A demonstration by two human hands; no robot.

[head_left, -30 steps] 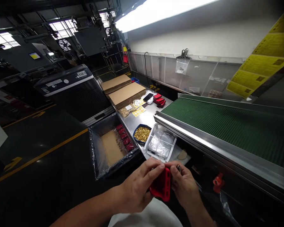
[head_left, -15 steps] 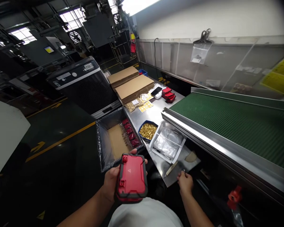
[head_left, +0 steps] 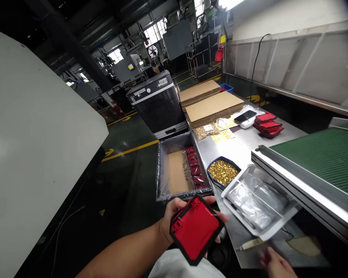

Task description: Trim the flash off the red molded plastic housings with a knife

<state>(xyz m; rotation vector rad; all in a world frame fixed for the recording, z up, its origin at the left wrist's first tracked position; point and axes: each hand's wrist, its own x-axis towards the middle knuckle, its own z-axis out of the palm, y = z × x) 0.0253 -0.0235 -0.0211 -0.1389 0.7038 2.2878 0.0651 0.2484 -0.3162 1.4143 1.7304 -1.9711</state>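
My left hand [head_left: 170, 216] is closed round a red plastic case [head_left: 198, 227] with a black rim, turned at an angle in front of me. Small red fittings show along its upper left edge. My right hand [head_left: 275, 263], smeared by motion, is low at the near edge of the steel table, so its fingers cannot be made out. Nearest to it are a tool with a pale handle [head_left: 250, 244] and a flat beige piece [head_left: 304, 246]. Just beyond stands a white tray [head_left: 270, 231] with clear plastic bags [head_left: 255, 200].
A lined crate [head_left: 159, 173] holds several wrapped red cases [head_left: 194, 168]. A blue bin [head_left: 211, 178] contains small gold-coloured parts [head_left: 223, 172]. Flat cardboard [head_left: 216, 105], a phone [head_left: 245, 116] and stacked red cases [head_left: 268, 125] lie farther back. A green conveyor [head_left: 321, 154] runs along the right.
My view has swung left, so the table sits farther right. The red case in my left hand has turned diagonally. My right hand has shifted toward the lower right and blurred.
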